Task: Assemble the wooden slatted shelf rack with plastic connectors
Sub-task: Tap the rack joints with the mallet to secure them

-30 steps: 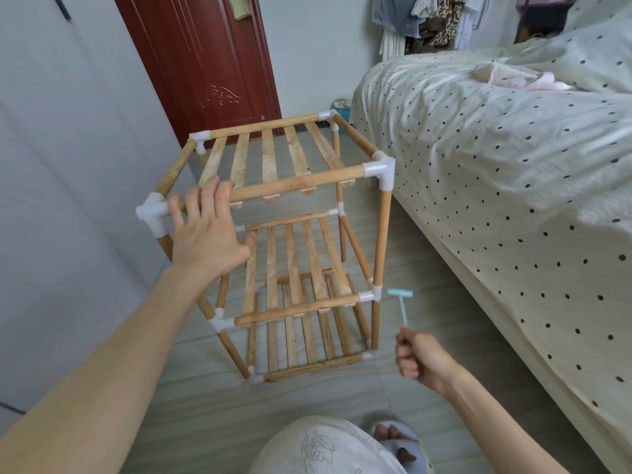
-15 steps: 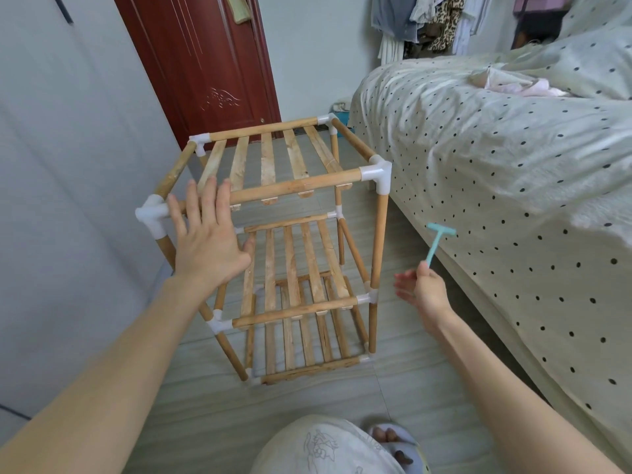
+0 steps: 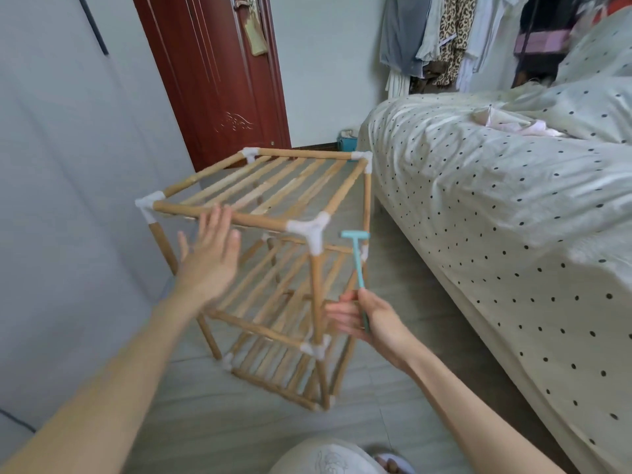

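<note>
The wooden slatted rack (image 3: 273, 213), three tiers joined by white plastic connectors (image 3: 309, 230), stands on the floor, turned so one corner points at me. My left hand (image 3: 208, 258) is flat with straight fingers, its fingertips at the near top rail. My right hand (image 3: 369, 318) grips the handle of a small teal hammer (image 3: 357, 258), head up, beside the near corner post; its fingers reach toward that post.
A bed with a dotted cover (image 3: 496, 206) runs along the right, close to the rack. A grey wall (image 3: 61, 165) is on the left and a red-brown door (image 3: 219, 73) behind. Clothes (image 3: 441, 39) hang at the back. My knee (image 3: 325, 456) is at the bottom.
The rack has rotated so a corner now faces me. My right hand with the hammer rose and moved left to the corner post. My left hand stayed at the top rail.
</note>
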`<action>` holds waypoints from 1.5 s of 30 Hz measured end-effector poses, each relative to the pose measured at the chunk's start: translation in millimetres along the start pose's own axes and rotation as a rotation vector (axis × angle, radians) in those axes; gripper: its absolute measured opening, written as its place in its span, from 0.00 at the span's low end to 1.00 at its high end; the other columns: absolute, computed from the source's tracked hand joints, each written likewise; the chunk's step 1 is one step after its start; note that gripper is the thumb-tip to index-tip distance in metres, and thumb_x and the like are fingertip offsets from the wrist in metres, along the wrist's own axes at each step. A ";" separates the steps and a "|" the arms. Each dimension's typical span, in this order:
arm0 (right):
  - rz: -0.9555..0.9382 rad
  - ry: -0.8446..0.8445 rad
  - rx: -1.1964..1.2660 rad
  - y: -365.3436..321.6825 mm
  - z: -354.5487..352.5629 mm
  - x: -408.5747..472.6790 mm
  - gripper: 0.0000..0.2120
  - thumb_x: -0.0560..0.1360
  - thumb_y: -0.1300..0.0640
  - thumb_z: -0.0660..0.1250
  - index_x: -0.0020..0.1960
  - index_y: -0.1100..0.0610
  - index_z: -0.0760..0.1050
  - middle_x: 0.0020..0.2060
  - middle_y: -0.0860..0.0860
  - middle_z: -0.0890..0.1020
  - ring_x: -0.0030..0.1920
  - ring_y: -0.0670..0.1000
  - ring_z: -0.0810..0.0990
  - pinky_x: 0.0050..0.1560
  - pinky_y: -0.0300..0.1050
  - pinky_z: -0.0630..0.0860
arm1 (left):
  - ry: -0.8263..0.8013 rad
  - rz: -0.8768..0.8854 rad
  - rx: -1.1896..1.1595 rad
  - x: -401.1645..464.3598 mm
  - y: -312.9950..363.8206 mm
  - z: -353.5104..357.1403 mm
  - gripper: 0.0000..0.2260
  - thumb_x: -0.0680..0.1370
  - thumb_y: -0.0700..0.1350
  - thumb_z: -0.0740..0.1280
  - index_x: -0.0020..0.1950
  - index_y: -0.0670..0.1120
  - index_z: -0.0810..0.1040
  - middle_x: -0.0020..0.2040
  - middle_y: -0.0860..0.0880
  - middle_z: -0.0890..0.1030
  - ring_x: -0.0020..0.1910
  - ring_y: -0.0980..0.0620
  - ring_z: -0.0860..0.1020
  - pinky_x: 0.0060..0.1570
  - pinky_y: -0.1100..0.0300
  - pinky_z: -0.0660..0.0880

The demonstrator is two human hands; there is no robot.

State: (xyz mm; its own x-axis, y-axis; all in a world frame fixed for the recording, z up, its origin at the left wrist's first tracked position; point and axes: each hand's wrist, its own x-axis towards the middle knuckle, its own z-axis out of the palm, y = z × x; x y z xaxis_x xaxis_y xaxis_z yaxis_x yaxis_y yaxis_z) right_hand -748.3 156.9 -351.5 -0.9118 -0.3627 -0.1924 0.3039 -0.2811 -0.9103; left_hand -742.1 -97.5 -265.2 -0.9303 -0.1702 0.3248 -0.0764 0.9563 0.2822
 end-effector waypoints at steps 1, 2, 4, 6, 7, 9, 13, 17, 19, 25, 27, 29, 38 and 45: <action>0.027 -0.041 0.000 1.4 6.6 -1.8 0.17 0.83 0.53 0.46 0.48 0.59 0.70 0.50 0.60 0.81 0.52 0.56 0.80 0.55 0.52 0.77 | -0.034 -0.100 -0.075 6.4 -9.4 -11.4 0.25 0.81 0.57 0.37 0.77 0.52 0.44 0.77 0.54 0.40 0.76 0.54 0.39 0.72 0.45 0.33; 0.035 -0.050 -0.007 2.4 11.3 -2.9 0.17 0.83 0.53 0.46 0.48 0.60 0.70 0.50 0.60 0.81 0.52 0.56 0.80 0.55 0.53 0.76 | -0.041 -0.186 -0.157 12.8 -17.0 -22.6 0.25 0.82 0.56 0.38 0.78 0.50 0.50 0.78 0.52 0.45 0.76 0.53 0.41 0.72 0.43 0.35; 0.014 -0.003 -0.070 2.4 14.1 -3.7 0.17 0.83 0.53 0.47 0.49 0.60 0.71 0.47 0.58 0.82 0.46 0.55 0.81 0.48 0.49 0.79 | 0.026 -0.248 -0.229 19.9 -22.5 -39.1 0.24 0.83 0.53 0.41 0.75 0.46 0.59 0.78 0.49 0.52 0.77 0.50 0.46 0.72 0.41 0.37; -0.005 0.099 -0.157 4.9 8.0 -3.9 0.16 0.83 0.54 0.47 0.48 0.59 0.70 0.37 0.56 0.81 0.36 0.52 0.79 0.35 0.42 0.78 | 0.150 -0.159 -0.152 19.9 -12.8 -45.2 0.22 0.83 0.51 0.45 0.74 0.44 0.62 0.77 0.47 0.56 0.77 0.51 0.48 0.71 0.43 0.37; 0.001 0.163 -0.178 7.4 3.0 -4.4 0.15 0.83 0.55 0.47 0.47 0.59 0.69 0.33 0.56 0.79 0.31 0.52 0.77 0.30 0.41 0.75 | 0.195 -0.081 -0.095 17.8 -3.4 -44.9 0.22 0.83 0.51 0.46 0.75 0.44 0.60 0.77 0.47 0.57 0.77 0.51 0.48 0.71 0.44 0.37; 0.012 0.290 -0.222 16.5 -10.6 -4.1 0.15 0.83 0.56 0.47 0.47 0.60 0.69 0.27 0.54 0.74 0.25 0.50 0.70 0.26 0.40 0.68 | 0.177 0.086 0.016 14.6 18.1 -37.8 0.23 0.83 0.53 0.46 0.76 0.45 0.57 0.76 0.47 0.58 0.76 0.50 0.50 0.72 0.47 0.38; 0.094 0.462 -0.314 41.1 -45.2 -1.6 0.16 0.83 0.55 0.48 0.46 0.61 0.70 0.24 0.51 0.65 0.24 0.48 0.61 0.24 0.40 0.60 | -0.009 0.166 0.325 11.3 36.4 -6.4 0.27 0.81 0.58 0.44 0.78 0.49 0.46 0.78 0.50 0.48 0.77 0.50 0.47 0.72 0.45 0.41; 0.266 0.388 -0.365 55.8 -72.0 2.9 0.16 0.83 0.53 0.48 0.45 0.61 0.69 0.23 0.49 0.63 0.20 0.46 0.58 0.20 0.36 0.56 | 0.070 0.191 0.396 8.8 22.8 4.0 0.29 0.80 0.57 0.49 0.78 0.50 0.43 0.78 0.52 0.45 0.77 0.51 0.46 0.72 0.45 0.43; 0.197 0.446 -0.305 53.3 -77.3 9.4 0.15 0.83 0.54 0.49 0.44 0.60 0.68 0.23 0.49 0.62 0.18 0.44 0.58 0.19 0.35 0.56 | 0.091 0.200 0.388 8.1 22.5 6.4 0.30 0.80 0.57 0.53 0.78 0.50 0.44 0.78 0.52 0.46 0.76 0.50 0.47 0.71 0.45 0.43; 0.138 0.735 0.178 63.7 -60.9 38.5 0.15 0.82 0.60 0.47 0.37 0.53 0.60 0.24 0.49 0.62 0.16 0.44 0.60 0.17 0.32 0.55 | 0.135 0.173 0.372 6.9 31.6 8.7 0.32 0.77 0.56 0.59 0.77 0.50 0.50 0.78 0.51 0.49 0.76 0.48 0.51 0.70 0.45 0.44; 0.247 0.495 0.080 77.2 -48.0 40.0 0.16 0.83 0.58 0.48 0.36 0.54 0.61 0.20 0.47 0.61 0.16 0.44 0.57 0.18 0.33 0.53 | 0.142 0.175 0.386 6.8 31.3 9.0 0.32 0.77 0.56 0.59 0.77 0.50 0.50 0.78 0.51 0.50 0.76 0.48 0.52 0.70 0.46 0.44; 0.215 0.581 0.102 74.3 -50.3 43.5 0.16 0.83 0.57 0.49 0.36 0.55 0.61 0.22 0.48 0.61 0.15 0.43 0.58 0.16 0.33 0.54 | 0.153 0.175 0.402 6.1 31.3 10.4 0.33 0.77 0.57 0.59 0.77 0.50 0.50 0.78 0.51 0.50 0.76 0.48 0.52 0.70 0.46 0.44; 0.220 0.694 0.183 87.8 -37.9 43.3 0.16 0.82 0.60 0.48 0.36 0.55 0.61 0.24 0.50 0.60 0.13 0.42 0.58 0.15 0.31 0.52 | 0.193 0.179 0.413 7.1 31.5 16.0 0.33 0.75 0.57 0.61 0.77 0.48 0.54 0.78 0.49 0.53 0.74 0.45 0.56 0.70 0.44 0.49; 0.209 0.619 0.070 89.0 -41.9 39.5 0.16 0.83 0.58 0.49 0.37 0.56 0.62 0.25 0.49 0.60 0.15 0.42 0.57 0.16 0.33 0.53 | 0.204 0.186 0.409 5.4 30.8 15.5 0.34 0.75 0.57 0.62 0.76 0.48 0.54 0.77 0.49 0.54 0.74 0.45 0.57 0.69 0.45 0.48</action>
State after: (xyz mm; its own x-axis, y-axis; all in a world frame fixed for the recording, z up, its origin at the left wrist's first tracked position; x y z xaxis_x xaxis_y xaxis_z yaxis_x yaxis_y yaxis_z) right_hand -768.8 154.8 -455.5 -0.8158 0.1564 -0.5567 0.4899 -0.3247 -0.8091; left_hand -755.0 -65.2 -268.7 -0.8553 0.0079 0.5181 -0.0888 0.9829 -0.1616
